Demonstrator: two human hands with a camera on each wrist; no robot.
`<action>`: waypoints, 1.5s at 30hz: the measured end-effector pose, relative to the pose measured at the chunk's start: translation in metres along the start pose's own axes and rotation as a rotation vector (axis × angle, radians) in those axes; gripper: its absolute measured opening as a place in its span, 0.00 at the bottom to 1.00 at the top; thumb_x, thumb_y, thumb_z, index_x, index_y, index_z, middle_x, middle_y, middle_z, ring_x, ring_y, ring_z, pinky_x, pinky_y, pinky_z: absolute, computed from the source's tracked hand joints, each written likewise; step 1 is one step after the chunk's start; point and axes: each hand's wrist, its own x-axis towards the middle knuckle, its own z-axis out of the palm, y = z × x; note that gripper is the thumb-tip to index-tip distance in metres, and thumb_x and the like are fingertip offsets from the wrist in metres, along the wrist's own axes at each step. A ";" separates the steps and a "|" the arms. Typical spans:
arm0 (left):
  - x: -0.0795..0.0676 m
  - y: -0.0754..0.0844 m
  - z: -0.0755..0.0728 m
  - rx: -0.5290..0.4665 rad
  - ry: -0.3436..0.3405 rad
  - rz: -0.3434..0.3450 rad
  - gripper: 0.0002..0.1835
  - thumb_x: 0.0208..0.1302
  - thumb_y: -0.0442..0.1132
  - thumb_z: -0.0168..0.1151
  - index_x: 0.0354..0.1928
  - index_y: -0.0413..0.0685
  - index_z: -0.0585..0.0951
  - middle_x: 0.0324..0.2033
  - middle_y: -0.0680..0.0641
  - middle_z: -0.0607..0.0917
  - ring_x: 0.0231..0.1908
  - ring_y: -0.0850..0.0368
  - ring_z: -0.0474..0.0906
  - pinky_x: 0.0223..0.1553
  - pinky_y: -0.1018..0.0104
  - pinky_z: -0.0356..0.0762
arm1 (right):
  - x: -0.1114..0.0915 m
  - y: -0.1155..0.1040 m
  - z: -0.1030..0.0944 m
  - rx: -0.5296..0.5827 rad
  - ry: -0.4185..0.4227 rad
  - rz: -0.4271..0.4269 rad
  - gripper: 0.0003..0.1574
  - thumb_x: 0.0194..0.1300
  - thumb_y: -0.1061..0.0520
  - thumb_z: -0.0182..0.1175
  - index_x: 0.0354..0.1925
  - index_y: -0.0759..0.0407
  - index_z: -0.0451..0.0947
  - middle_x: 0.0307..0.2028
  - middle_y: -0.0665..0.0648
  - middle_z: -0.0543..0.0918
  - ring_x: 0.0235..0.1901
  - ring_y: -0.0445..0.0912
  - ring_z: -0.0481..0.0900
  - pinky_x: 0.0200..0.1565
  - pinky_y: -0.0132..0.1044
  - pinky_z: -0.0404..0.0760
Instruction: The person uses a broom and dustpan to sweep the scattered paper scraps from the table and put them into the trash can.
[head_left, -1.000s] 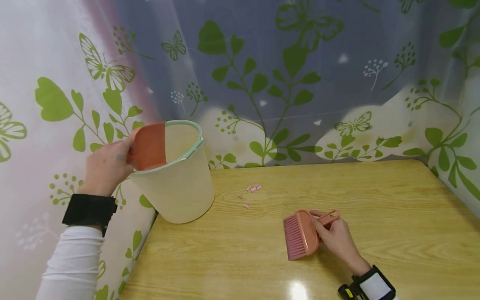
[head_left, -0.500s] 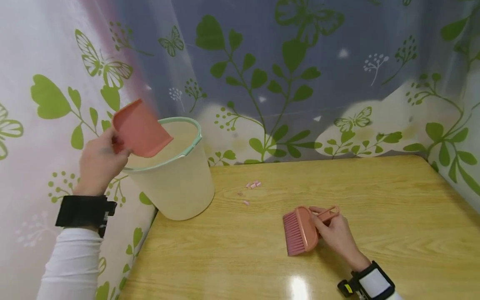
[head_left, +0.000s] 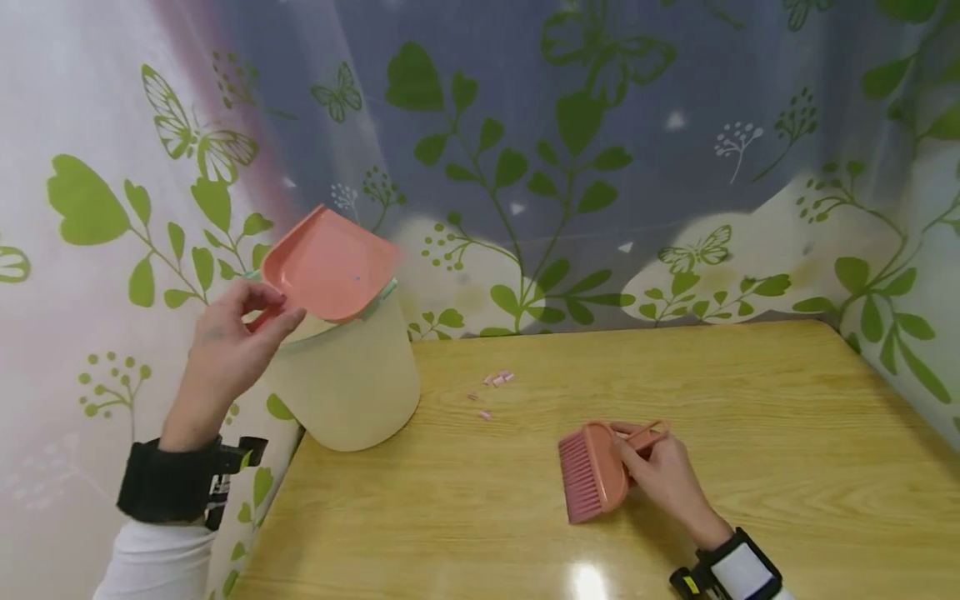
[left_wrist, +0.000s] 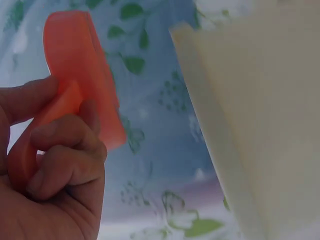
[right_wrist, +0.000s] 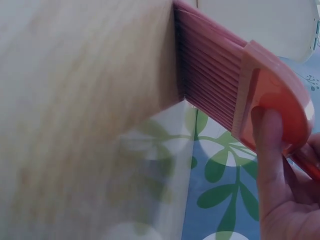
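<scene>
My left hand [head_left: 236, 350] grips the handle of a coral dustpan [head_left: 333, 262], whose pan overlaps the bucket's mouth in the head view. In the left wrist view, curled fingers wrap the handle of the dustpan [left_wrist: 82, 65]. Below it stands a cream bucket [head_left: 360, 383] with a mint rim, its opening mostly hidden. My right hand [head_left: 667, 479] holds a small coral hand brush [head_left: 600, 471] by its handle, pink bristles pointing left over the table. The right wrist view shows the thumb along the back of the brush [right_wrist: 277, 100], bristle tips at the tabletop.
Several small pink pieces [head_left: 497, 379] lie on the wood-grain table [head_left: 750, 400], between bucket and brush. A curtain [head_left: 480, 167] with green leaves and butterflies hangs behind the table and along the left side.
The dustpan came up from inside the bucket's mouth, tipped level, and moved right across the rim with my left hand. My right hand and the brush stay where they were.
</scene>
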 end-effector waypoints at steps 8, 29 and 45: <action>-0.026 0.011 0.053 -0.207 -0.240 0.119 0.19 0.67 0.37 0.65 0.53 0.36 0.71 0.47 0.40 0.79 0.50 0.50 0.77 0.42 0.74 0.79 | 0.008 -0.006 -0.006 -0.052 0.004 -0.047 0.20 0.72 0.55 0.58 0.54 0.68 0.79 0.23 0.56 0.84 0.12 0.38 0.70 0.14 0.33 0.69; -0.111 -0.076 0.221 -0.251 -0.684 -0.048 0.33 0.63 0.46 0.69 0.64 0.37 0.71 0.42 0.43 0.85 0.45 0.51 0.81 0.45 0.56 0.78 | 0.051 -0.013 0.000 -0.162 0.086 -0.242 0.13 0.69 0.60 0.62 0.48 0.66 0.85 0.45 0.64 0.86 0.41 0.53 0.84 0.35 0.41 0.82; -0.108 -0.065 0.251 -0.148 -0.844 0.096 0.29 0.62 0.45 0.69 0.62 0.43 0.72 0.42 0.45 0.84 0.45 0.54 0.79 0.47 0.60 0.77 | 0.102 -0.028 0.068 -0.175 -0.415 -0.654 0.18 0.69 0.61 0.60 0.56 0.54 0.82 0.54 0.52 0.83 0.57 0.52 0.76 0.57 0.48 0.74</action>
